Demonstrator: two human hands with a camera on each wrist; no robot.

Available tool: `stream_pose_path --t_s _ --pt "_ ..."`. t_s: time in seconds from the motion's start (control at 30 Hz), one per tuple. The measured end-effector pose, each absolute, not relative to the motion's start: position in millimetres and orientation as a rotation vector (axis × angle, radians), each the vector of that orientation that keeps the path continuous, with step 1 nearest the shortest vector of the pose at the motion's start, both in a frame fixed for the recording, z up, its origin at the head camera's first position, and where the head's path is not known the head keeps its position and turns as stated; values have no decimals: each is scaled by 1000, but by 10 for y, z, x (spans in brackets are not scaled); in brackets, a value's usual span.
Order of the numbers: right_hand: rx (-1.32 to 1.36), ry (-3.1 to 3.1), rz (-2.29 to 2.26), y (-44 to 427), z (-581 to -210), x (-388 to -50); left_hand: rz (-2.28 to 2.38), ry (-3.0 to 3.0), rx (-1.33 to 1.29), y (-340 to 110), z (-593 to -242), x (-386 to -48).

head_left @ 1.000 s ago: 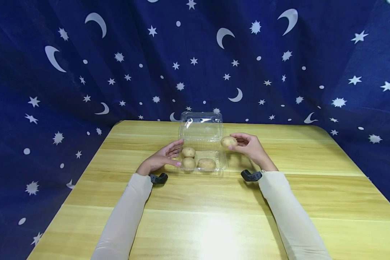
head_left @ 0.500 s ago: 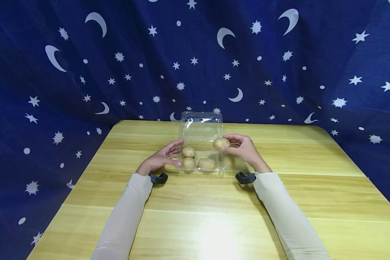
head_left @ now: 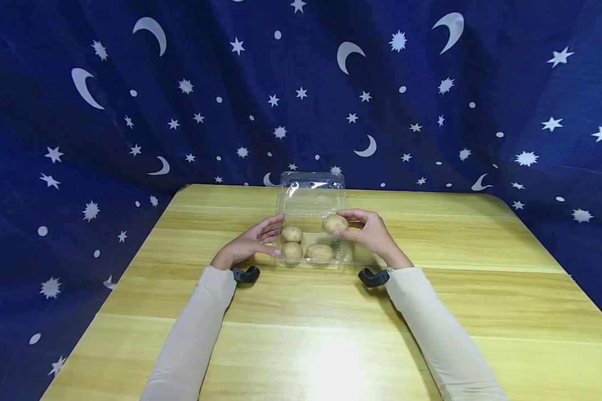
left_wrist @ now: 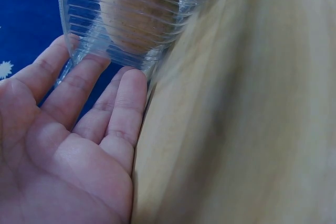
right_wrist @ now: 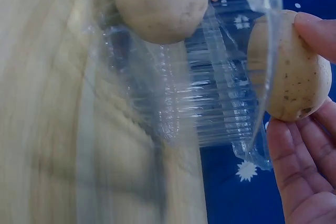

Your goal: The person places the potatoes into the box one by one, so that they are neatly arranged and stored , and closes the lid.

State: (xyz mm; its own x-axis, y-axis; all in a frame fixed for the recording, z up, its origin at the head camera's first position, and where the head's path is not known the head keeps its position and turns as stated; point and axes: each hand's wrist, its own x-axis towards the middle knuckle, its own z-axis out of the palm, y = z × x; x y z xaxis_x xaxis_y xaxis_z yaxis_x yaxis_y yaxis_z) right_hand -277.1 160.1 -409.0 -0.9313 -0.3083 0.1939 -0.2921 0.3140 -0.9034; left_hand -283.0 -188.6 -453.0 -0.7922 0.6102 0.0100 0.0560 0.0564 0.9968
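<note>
A clear plastic clamshell box (head_left: 311,223) stands on the table with its lid raised at the back. Inside it, two potatoes (head_left: 292,243) lie one behind the other on the left, and another potato (head_left: 320,252) is at the front right. My right hand (head_left: 368,229) pinches a potato (right_wrist: 289,66) between thumb and fingers, over the box's back right part. My left hand (head_left: 251,242) lies along the box's left side with fingers extended. In the left wrist view, its fingertips (left_wrist: 97,61) touch the ribbed plastic wall.
The wooden table (head_left: 301,323) reaches back to a dark blue curtain (head_left: 205,83) printed with moons and stars. Each wrist carries a black camera mount, one at the left wrist (head_left: 247,274) and one at the right wrist (head_left: 373,277).
My right hand has moved left and slightly down with its potato, from beside the box to over its right part. My left hand and the box have stayed in place.
</note>
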Motion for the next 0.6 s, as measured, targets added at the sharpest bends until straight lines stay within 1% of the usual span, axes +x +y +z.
stream_pose_path --t_s 0.6 --pt "-650 2598 -1634 1439 -4111 -2746 1790 1911 653 -1881 -4529 -2830"
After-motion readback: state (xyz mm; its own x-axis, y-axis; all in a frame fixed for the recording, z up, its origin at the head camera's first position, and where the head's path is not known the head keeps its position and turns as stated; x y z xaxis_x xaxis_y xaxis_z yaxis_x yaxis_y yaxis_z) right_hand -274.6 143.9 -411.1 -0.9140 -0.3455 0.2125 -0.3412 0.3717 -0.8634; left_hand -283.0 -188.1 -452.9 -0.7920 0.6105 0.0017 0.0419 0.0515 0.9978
